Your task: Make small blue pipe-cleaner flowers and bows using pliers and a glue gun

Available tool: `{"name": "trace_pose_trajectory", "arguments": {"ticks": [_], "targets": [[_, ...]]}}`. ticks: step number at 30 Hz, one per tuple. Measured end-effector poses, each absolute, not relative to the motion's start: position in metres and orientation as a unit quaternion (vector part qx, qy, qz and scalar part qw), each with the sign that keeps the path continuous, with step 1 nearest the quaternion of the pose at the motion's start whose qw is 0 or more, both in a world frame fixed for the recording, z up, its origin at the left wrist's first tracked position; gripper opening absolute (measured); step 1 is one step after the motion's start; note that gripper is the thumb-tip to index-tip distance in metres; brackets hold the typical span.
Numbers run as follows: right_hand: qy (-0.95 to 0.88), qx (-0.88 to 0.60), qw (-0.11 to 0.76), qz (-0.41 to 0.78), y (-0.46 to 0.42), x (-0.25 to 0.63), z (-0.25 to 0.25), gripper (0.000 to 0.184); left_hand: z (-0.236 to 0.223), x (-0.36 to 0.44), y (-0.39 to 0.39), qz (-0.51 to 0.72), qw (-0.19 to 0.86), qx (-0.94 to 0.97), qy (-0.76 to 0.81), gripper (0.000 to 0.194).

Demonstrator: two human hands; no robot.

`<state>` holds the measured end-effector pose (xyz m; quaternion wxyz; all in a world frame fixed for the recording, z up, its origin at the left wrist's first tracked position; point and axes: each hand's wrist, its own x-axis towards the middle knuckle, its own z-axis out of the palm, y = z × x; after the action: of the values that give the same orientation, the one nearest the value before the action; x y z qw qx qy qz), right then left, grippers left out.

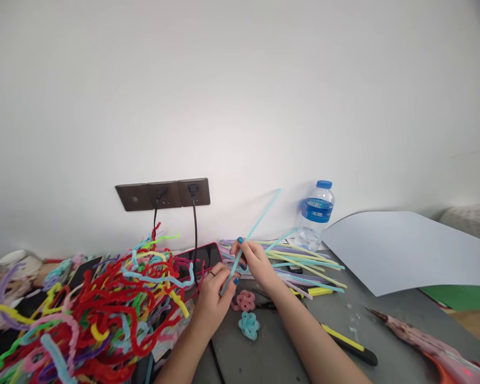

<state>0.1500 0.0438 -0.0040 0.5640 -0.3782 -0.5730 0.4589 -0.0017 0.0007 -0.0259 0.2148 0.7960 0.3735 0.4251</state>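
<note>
Tabletop, grey, carries a tangled heap of pipe cleaners, mostly red, on the left. At the far right stands a clear bottle; its blue label bears white characters too small to read surely. Near the middle, the left hand and right hand both pinch a light-blue pipe cleaner, thin, fuzzy and straight, slanting up toward the far right. Just nearer lie looped flowers, one light blue, one pink.

I remotely hold both forearms converging forward, the left hand curled in a pinch, the right hand likewise pinched just ahead of it.
</note>
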Motion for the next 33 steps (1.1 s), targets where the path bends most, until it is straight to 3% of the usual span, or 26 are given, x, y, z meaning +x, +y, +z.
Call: {"name": "trace_pose_trajectory", "arguments": {"ticks": [6, 15, 23, 33], "targets": [[-0.584, -0.388, 0.550, 0.454, 0.0423, 0.1502, -0.0012, 0.055, -0.0267, -0.0025, -0.0011, 0.434, 0.257, 0.770, 0.391, 0.039], [-0.598, -0.396, 0.546, 0.433, 0.0422, 0.1494, -0.0052, 0.055, -0.0292, 0.0020, 0.0015, 0.408, 0.206, 0.799, 0.391, 0.014], [-0.597, -0.377, 0.536, 0.462, 0.0400, 0.1490, -0.0015, 0.045, -0.0331, 0.0033, 0.0041, 0.434, 0.205, 0.772, 0.417, 0.013], [-0.558, -0.348, 0.542, 0.523, 0.0426, 0.1459, -0.0034, 0.038, -0.0291, 0.0016, 0.0036, 0.511, 0.348, 0.653, 0.437, 0.010]]}}
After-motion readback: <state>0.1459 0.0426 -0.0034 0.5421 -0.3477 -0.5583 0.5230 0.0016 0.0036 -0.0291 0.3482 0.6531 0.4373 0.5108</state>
